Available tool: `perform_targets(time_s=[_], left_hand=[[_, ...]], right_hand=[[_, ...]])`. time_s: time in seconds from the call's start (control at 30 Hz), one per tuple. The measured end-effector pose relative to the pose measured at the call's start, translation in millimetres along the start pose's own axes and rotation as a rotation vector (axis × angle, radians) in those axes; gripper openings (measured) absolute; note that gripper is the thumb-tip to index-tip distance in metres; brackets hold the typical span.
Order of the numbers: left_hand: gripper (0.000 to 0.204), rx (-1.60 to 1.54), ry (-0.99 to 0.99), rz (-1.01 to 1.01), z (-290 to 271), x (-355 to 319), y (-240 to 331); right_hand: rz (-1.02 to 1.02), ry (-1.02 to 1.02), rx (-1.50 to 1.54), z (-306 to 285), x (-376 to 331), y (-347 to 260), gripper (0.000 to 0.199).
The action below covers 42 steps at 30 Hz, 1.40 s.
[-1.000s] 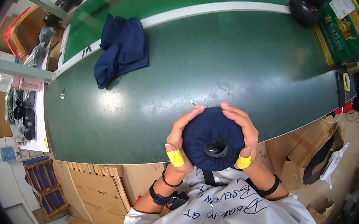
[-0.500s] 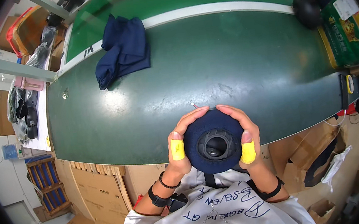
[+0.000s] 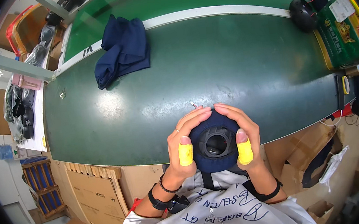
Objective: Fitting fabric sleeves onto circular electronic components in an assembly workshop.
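Observation:
A round part covered in navy fabric (image 3: 211, 165), with a black plastic ring and a hollow centre facing up, sits between my two hands at the near edge of the green table. My left hand (image 3: 180, 144) wraps its left side, fingers curving over the far rim and a yellow-taped thumb on the near side. Mirroring it, my right hand (image 3: 248, 135) cups the right side, its thumb also taped yellow. The fingertips of both hands almost meet at the far rim. Just beyond them a small white connector on a wire (image 3: 193, 104) pokes out.
Folded navy fabric (image 3: 123, 52) lies at the far left of the green table (image 3: 226, 59). At the far right stand a black round housing (image 3: 302, 15) and a green-and-yellow package (image 3: 342, 33). A yellow tape roll (image 3: 346, 85) is at the right edge, cardboard (image 3: 93, 191) below left.
My thumbs have come inward over the round part's near face, and the hands press closer around it. The part looks slightly narrower between them.

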State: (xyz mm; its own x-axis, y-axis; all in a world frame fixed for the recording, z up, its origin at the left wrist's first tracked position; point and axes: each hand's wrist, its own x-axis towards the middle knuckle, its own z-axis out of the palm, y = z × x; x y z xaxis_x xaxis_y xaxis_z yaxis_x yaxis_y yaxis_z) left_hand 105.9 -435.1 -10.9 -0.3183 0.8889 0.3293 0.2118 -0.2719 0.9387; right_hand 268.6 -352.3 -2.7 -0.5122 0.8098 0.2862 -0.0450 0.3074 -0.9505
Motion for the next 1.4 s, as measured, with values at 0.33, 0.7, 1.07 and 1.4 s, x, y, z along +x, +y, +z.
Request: perform_targets(time_s=[0.33,0.7,1.07,1.4], left_hand=[[0.057,0.061,-0.058,-0.036,-6.2,4.1,13.5],[0.066,0.199,0.106,0.176,7.7,-16.7,-1.8],[0.056,0.212,0.146,0.252,9.6,-20.3,-6.6],[0.047,0.180,-0.081,0.062,-7.3,-1.7,20.5]], right_hand=[[0.016,0.002,0.032,-1.3,1.7,-8.2,0.059],[-0.159,0.270,-0.271,24.7,-25.0,-2.6,0.082],[-0.247,0.290,-0.252,26.7,-33.4,9.2,0.078],[-0.060,0.011,-0.127,1.4,-7.5,-18.7,0.049]])
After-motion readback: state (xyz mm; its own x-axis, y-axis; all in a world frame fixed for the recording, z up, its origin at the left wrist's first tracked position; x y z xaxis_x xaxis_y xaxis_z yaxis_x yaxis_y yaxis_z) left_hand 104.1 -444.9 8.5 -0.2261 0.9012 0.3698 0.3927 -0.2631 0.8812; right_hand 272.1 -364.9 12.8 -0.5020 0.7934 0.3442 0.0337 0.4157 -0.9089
